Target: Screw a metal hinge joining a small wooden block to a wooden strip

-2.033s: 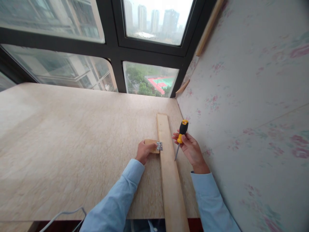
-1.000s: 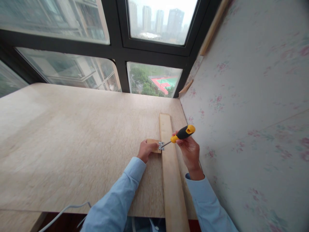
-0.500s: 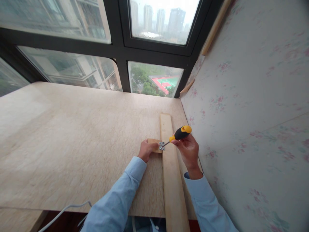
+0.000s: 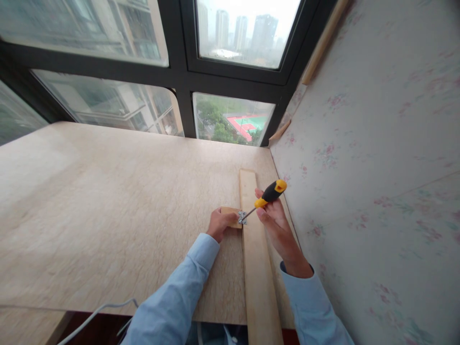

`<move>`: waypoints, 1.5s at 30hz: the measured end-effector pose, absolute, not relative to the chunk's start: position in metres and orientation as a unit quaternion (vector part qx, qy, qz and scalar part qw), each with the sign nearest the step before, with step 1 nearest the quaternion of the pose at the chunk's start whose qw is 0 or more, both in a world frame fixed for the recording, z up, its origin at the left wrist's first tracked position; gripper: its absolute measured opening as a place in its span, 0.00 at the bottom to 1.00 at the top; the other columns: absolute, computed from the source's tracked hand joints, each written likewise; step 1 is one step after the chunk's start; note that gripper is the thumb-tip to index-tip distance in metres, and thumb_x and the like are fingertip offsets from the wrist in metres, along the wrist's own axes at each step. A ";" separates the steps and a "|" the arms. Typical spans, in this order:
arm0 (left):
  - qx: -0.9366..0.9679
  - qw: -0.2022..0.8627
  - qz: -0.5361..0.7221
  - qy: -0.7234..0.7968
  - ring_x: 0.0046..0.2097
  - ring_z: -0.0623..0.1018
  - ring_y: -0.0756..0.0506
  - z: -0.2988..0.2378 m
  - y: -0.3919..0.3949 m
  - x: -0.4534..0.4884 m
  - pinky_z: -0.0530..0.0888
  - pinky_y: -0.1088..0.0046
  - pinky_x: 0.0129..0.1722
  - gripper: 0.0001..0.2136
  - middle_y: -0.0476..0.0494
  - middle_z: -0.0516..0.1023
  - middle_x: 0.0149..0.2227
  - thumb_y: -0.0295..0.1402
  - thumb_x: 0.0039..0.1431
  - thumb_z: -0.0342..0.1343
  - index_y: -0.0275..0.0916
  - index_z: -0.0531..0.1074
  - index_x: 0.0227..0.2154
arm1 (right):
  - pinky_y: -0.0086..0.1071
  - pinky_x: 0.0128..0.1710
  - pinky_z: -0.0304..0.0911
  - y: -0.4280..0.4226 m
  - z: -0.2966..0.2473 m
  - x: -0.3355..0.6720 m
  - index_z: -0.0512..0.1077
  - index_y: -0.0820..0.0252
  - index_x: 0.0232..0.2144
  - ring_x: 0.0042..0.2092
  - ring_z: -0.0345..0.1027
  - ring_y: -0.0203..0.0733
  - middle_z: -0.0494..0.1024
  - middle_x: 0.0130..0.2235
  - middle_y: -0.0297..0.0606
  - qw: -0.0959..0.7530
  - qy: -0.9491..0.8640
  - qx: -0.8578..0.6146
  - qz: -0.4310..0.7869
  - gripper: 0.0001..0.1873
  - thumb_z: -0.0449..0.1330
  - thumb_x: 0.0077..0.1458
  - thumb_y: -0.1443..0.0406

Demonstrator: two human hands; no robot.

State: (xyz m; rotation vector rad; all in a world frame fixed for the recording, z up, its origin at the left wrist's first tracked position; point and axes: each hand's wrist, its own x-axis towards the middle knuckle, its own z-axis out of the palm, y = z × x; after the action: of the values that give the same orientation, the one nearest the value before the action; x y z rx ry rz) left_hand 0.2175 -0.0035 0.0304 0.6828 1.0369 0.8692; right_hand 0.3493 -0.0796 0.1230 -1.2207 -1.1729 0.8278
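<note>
Marble-look table (image 4: 89, 215) by window, floral wall to R. L hand (image 4: 220, 223) presses down on small block (image 4: 230, 214). R hand (image 4: 273, 218) grips screwdriver (image 4: 268, 195), tip on hinge (image 4: 242, 217) between hands, joining block to plank (image 4: 257, 268).

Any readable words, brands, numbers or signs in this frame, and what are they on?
None can be read.
Screwdriver in the right hand: black and yellow handle, no legible brand.
Hinge, small wood block under the left hand, long plank: no markings visible.
Wallpaper: floral pattern only.
Buildings through the window: too blurred to show any signs.
</note>
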 end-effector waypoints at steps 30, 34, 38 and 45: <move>0.309 0.725 0.400 0.468 0.27 0.77 0.46 0.031 -0.004 0.218 0.73 0.72 0.27 0.13 0.44 0.79 0.25 0.27 0.31 0.67 0.32 0.75 0.26 | 0.43 0.51 0.69 -0.079 0.134 0.347 0.64 0.54 0.56 0.49 0.74 0.46 0.80 0.47 0.42 0.572 -0.510 -0.539 0.349 0.28 0.65 0.54 0.57; 0.305 0.724 0.401 0.472 0.27 0.77 0.46 0.032 -0.005 0.219 0.74 0.72 0.27 0.13 0.45 0.79 0.25 0.26 0.31 0.67 0.32 0.75 0.25 | 0.44 0.42 0.71 -0.074 0.131 0.345 0.72 0.58 0.36 0.36 0.75 0.47 0.80 0.35 0.40 0.540 -0.488 -0.666 0.163 0.22 0.71 0.44 0.52; 0.305 0.720 0.402 0.477 0.26 0.76 0.47 0.032 -0.004 0.219 0.74 0.72 0.27 0.12 0.45 0.79 0.24 0.25 0.32 0.66 0.32 0.74 0.25 | 0.46 0.44 0.69 -0.074 0.124 0.343 0.70 0.58 0.38 0.40 0.74 0.49 0.79 0.36 0.41 0.548 -0.484 -0.669 0.133 0.25 0.69 0.45 0.49; 0.299 0.718 0.399 0.485 0.27 0.77 0.46 0.030 -0.003 0.221 0.74 0.72 0.27 0.12 0.45 0.79 0.26 0.23 0.32 0.65 0.35 0.73 0.25 | 0.51 0.64 0.54 -0.088 0.125 0.345 0.54 0.45 0.62 0.65 0.57 0.46 0.65 0.64 0.41 0.621 -0.473 -0.481 0.400 0.33 0.61 0.58 0.57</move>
State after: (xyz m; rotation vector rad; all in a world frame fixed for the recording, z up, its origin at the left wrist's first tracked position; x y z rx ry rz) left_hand 0.2208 -0.0033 0.0303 0.6624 1.0734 0.8819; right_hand 0.3448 -0.0879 0.1252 -1.1047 -1.0861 0.9196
